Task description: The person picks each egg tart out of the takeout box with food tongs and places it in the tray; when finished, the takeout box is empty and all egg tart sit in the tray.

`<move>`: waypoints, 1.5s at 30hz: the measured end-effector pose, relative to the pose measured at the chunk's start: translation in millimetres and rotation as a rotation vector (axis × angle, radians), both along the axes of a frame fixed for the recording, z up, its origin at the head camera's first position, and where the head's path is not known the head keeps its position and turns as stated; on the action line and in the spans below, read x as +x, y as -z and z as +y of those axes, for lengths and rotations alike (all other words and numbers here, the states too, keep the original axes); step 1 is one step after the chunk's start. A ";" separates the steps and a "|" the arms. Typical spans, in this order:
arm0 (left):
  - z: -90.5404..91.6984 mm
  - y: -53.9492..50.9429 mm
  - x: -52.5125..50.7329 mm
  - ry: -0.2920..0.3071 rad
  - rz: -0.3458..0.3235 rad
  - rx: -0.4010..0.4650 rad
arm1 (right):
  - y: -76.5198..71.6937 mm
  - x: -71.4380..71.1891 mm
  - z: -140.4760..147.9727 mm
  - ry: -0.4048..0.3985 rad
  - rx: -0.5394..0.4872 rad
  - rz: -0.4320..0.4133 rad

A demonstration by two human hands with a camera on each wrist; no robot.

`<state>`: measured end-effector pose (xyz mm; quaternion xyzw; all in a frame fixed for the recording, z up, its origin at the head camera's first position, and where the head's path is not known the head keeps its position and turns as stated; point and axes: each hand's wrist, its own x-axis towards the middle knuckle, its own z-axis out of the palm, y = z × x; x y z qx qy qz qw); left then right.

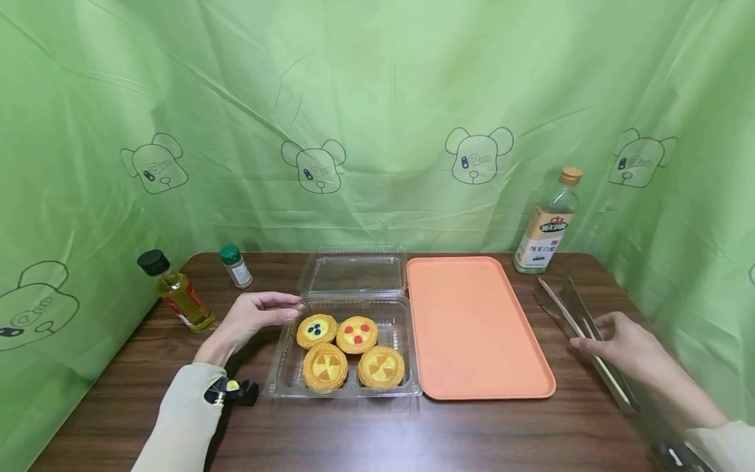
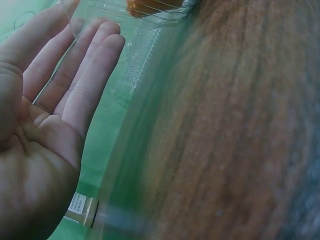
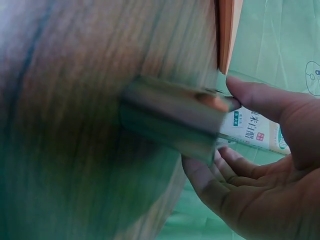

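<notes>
My left hand [image 1: 250, 321] pinches the left rim of an open clear plastic clamshell container [image 1: 386, 387] between thumb and fingers. In the left wrist view its fingers [image 2: 90, 80] lie nearly straight beside the clear plastic edge. Inside the container sit several egg tarts [image 1: 380, 367], one topped with blue berries [image 1: 316, 329] and another with red pieces [image 1: 357, 333]. At the right, my right hand [image 1: 628, 344] grips metal tongs [image 1: 610, 377] across their arms, thumb on one side and fingers on the other. The tongs look blurred in the right wrist view.
An orange tray [image 1: 472, 328] lies right of the container. Behind the tongs stands a white vinegar bottle [image 1: 542, 239]. At the left are an oil bottle [image 1: 183, 298] and a green-capped shaker [image 1: 237, 267]. Green cloth [image 1: 389, 78] hangs behind the wooden table [image 1: 354, 436].
</notes>
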<state>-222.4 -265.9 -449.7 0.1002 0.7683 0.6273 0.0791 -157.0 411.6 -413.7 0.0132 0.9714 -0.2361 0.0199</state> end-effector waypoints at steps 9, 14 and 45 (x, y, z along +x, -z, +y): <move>-0.1 -1.3 0.0 0.001 0.003 -0.011 | 3.8 0.7 0.7 0.010 0.005 0.047; -0.1 -1.0 0.5 0.007 0.006 -0.011 | 7.6 1.5 1.5 0.013 -0.013 0.070; -0.4 -2.7 -0.8 0.009 -0.002 -0.021 | -9.2 -5.1 -47.8 -0.025 -0.106 0.308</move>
